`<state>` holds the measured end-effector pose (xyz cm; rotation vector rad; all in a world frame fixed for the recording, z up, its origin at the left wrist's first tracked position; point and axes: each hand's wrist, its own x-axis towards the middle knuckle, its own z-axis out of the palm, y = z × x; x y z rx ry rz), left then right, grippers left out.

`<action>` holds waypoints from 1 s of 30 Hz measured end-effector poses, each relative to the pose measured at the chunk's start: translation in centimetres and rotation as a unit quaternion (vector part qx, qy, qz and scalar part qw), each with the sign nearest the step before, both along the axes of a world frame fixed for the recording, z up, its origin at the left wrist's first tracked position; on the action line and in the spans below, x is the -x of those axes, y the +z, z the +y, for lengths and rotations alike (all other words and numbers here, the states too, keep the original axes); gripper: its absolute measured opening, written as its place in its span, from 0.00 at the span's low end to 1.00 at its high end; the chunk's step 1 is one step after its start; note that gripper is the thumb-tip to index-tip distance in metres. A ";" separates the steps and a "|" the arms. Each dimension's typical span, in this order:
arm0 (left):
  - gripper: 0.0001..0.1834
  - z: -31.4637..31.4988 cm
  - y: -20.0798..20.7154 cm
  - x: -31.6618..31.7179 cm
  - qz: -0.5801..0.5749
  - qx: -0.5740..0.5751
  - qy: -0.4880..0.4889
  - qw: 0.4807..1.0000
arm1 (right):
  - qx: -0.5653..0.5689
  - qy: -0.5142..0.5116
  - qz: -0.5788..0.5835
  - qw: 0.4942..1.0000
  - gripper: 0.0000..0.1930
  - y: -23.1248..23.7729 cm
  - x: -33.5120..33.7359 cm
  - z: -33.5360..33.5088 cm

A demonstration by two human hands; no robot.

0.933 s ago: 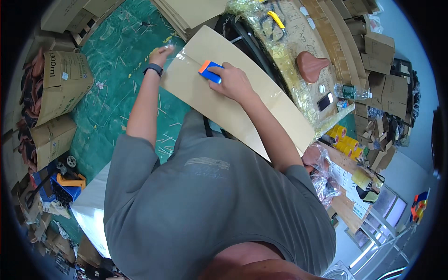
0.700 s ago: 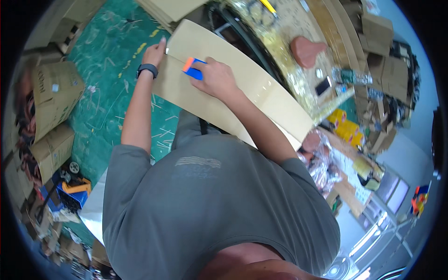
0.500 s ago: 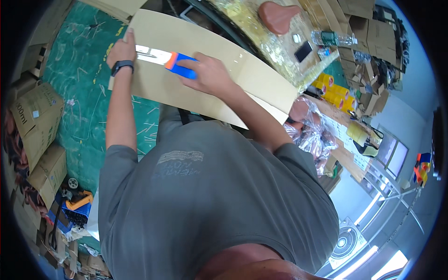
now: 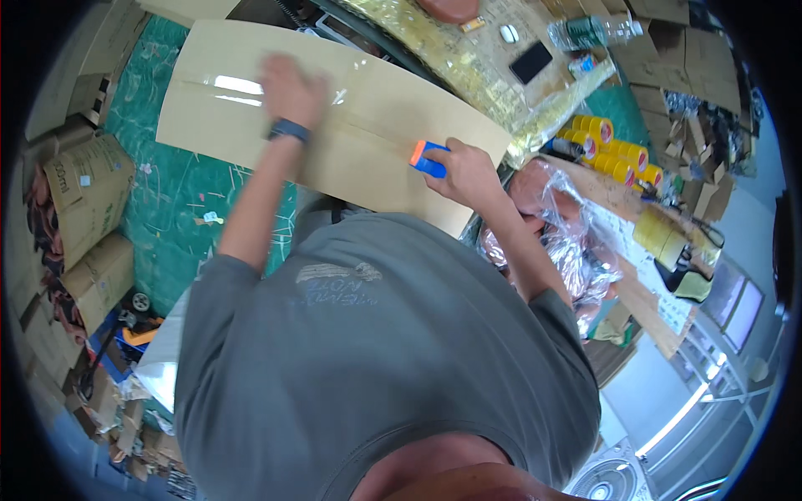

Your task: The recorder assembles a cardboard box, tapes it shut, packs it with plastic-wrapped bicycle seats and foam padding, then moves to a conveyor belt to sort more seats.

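A flat-topped brown cardboard box (image 4: 368,167) lies across in front of me, with glossy strips of clear tape (image 4: 238,84) on its left part. My left hand (image 4: 294,93) is over the board beside the tape; its fingers are smeared by motion, and it wears a dark wristband (image 4: 289,130). Near the board's right end, my right hand (image 4: 470,174) is closed around a blue and orange tape dispenser (image 4: 429,159). The dispenser is over the cardboard; whether its blade touches cannot be made out.
Beyond the board stands a tape-covered bench (image 4: 476,75) with a phone (image 4: 530,63), a plastic bottle (image 4: 589,33) and a brown saddle-shaped piece (image 4: 449,8). Yellow tape rolls (image 4: 614,154) and plastic-wrapped brown pieces (image 4: 555,209) sit at right. Cartons (image 4: 88,192) stand left on the green floor (image 4: 180,196).
My right hand has moved right with the tape dispenser, away from the left part of the board. My left hand has left the board's left edge and come inward over the cardboard.
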<state>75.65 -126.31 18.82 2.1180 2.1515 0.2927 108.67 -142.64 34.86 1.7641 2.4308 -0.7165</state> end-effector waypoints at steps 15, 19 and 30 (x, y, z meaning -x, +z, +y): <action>0.57 -7.6 0.7 -12.7 0.033 -0.016 -0.130 0.991 | -0.005 -0.021 -0.046 0.999 0.19 -13.4 -19.4 -10.7; 0.53 -8.5 0.4 -9.6 -0.017 -0.003 -0.136 0.991 | 0.044 -0.168 0.027 0.984 0.22 -14.4 -19.6 -10.2; 0.44 5.5 1.7 10.9 0.079 -0.135 -0.104 0.982 | -0.052 -0.448 0.048 0.891 0.24 -16.7 -22.6 -1.6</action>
